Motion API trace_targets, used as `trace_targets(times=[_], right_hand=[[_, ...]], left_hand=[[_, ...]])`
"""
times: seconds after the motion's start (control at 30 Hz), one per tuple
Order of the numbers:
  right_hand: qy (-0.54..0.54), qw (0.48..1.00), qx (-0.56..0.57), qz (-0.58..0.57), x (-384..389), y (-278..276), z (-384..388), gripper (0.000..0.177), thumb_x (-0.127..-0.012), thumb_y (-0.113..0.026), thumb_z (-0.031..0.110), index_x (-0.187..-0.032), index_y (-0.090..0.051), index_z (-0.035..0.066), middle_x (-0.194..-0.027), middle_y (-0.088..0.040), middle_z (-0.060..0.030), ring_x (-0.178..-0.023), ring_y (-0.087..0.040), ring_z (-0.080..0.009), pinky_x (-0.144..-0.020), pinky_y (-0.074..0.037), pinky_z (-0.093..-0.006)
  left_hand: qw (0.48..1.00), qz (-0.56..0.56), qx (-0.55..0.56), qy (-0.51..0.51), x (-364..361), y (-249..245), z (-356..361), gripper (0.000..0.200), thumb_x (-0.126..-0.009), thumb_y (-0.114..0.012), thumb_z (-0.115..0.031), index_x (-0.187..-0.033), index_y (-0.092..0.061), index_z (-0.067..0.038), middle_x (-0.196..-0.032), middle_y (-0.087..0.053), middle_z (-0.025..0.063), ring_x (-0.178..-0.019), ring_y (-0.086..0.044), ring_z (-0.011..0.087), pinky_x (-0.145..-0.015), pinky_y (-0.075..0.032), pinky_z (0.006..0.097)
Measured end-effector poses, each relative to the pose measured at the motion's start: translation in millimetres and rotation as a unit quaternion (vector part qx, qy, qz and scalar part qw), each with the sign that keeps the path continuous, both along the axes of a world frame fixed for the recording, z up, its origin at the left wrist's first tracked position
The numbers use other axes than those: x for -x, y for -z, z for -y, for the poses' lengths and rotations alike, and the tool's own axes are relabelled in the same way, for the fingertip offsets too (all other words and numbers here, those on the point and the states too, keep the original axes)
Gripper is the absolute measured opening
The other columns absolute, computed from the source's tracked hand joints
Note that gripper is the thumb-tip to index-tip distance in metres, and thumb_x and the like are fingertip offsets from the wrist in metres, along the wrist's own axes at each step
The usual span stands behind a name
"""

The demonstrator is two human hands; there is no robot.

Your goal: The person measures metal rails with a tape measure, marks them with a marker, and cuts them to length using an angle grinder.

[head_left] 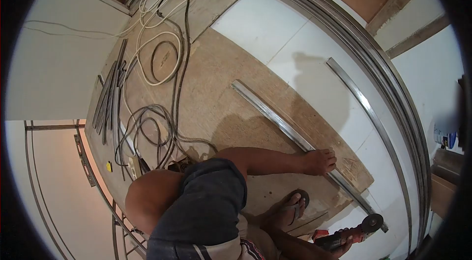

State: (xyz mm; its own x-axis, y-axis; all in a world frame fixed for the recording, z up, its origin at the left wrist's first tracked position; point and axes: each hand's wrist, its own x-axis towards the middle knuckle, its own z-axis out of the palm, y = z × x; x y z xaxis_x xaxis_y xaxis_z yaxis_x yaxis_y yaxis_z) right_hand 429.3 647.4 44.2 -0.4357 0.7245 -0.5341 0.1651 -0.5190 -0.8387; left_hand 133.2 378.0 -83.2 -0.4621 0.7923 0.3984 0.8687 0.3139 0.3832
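My left hand (pixel 320 162) is closed over a long, shiny metal channel (pixel 275 120), which lies diagonally across a brown board (pixel 206 68) on the floor. Low at the right, my right hand (pixel 347 244) grips a red and black angle grinder (pixel 339 240). The grinder's round disc (pixel 372 222) overlaps the channel close to its near end. A foot in a flip-flop (pixel 298 207) rests on the board between the two hands.
Another metal strip (pixel 364 100) lies on white tiles at the right, beside a bundle of long metal profiles (pixel 393 78). Coiled cables (pixel 162 58) spread over the board's left side. Loose metal pieces (pixel 110 98) lie further left, near a spirit level (pixel 84 159).
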Motion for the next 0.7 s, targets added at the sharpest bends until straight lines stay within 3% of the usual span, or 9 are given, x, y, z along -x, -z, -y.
trace_targets(times=[0.2,0.37,0.43,0.57,0.63,0.7], right_hand=[[-0.034,0.992,0.108,0.046,23,-16,4,0.032,-0.083,-0.077,0.04,-0.101,-0.061,0.018,-0.088,-0.064,-0.0046,-0.082,-0.061,-0.0187,-0.069,-0.055,-0.0332],[-0.061,0.993,0.092,0.041,16,-6,-8,0.037,-0.084,-0.073,0.048,-0.1,-0.06,0.017,-0.087,-0.063,-0.0038,-0.078,-0.06,-0.0198,-0.067,-0.053,-0.0354],[-0.081,0.993,0.083,0.038,9,5,-19,0.041,-0.084,-0.071,0.053,-0.1,-0.06,0.017,-0.086,-0.062,-0.0034,-0.075,-0.059,-0.0204,-0.066,-0.052,-0.0365],[-0.113,0.99,0.071,0.037,10,19,-32,0.045,-0.085,-0.069,0.057,-0.1,-0.06,0.016,-0.085,-0.061,-0.003,-0.073,-0.059,-0.021,-0.065,-0.051,-0.0376],[-0.118,0.99,0.069,0.038,18,17,-30,0.045,-0.085,-0.069,0.058,-0.1,-0.06,0.016,-0.086,-0.061,-0.0029,-0.074,-0.059,-0.021,-0.065,-0.051,-0.0378],[-0.119,0.99,0.067,0.039,23,16,-27,0.045,-0.085,-0.069,0.058,-0.1,-0.06,0.016,-0.086,-0.062,-0.0029,-0.074,-0.059,-0.0209,-0.065,-0.051,-0.038]], left_hand=[[1.0,-0.009,-0.014,0.0,6,-4,17,0.026,-0.077,-0.065,-0.026,-0.093,-0.065,-0.005,-0.1,-0.061,0.0099,-0.102,-0.059,0.0277,-0.085,-0.052,0.0393],[0.999,-0.003,0.021,-0.028,1,-2,15,0.032,-0.076,-0.07,-0.031,-0.094,-0.066,-0.005,-0.103,-0.061,0.0103,-0.104,-0.058,0.0285,-0.087,-0.052,0.0398],[1.0,-0.012,0.023,-0.004,3,-7,18,0.031,-0.08,-0.068,-0.026,-0.101,-0.065,-0.002,-0.102,-0.06,0.0116,-0.104,-0.059,0.0277,-0.088,-0.051,0.0399],[1.0,-0.006,-0.005,-0.009,2,-6,18,0.029,-0.08,-0.067,-0.024,-0.099,-0.066,-0.002,-0.1,-0.059,0.0117,-0.104,-0.058,0.0281,-0.086,-0.051,0.0403],[0.999,-0.035,0.015,-0.025,-1,0,13,0.038,-0.072,-0.073,-0.04,-0.09,-0.069,-0.007,-0.104,-0.059,0.0092,-0.108,-0.054,0.0276,-0.086,-0.05,0.0405],[1.0,0.002,0.029,-0.004,1,-7,17,0.037,-0.075,-0.073,-0.036,-0.094,-0.068,-0.005,-0.105,-0.059,0.0111,-0.109,-0.055,0.0292,-0.086,-0.051,0.0418]])
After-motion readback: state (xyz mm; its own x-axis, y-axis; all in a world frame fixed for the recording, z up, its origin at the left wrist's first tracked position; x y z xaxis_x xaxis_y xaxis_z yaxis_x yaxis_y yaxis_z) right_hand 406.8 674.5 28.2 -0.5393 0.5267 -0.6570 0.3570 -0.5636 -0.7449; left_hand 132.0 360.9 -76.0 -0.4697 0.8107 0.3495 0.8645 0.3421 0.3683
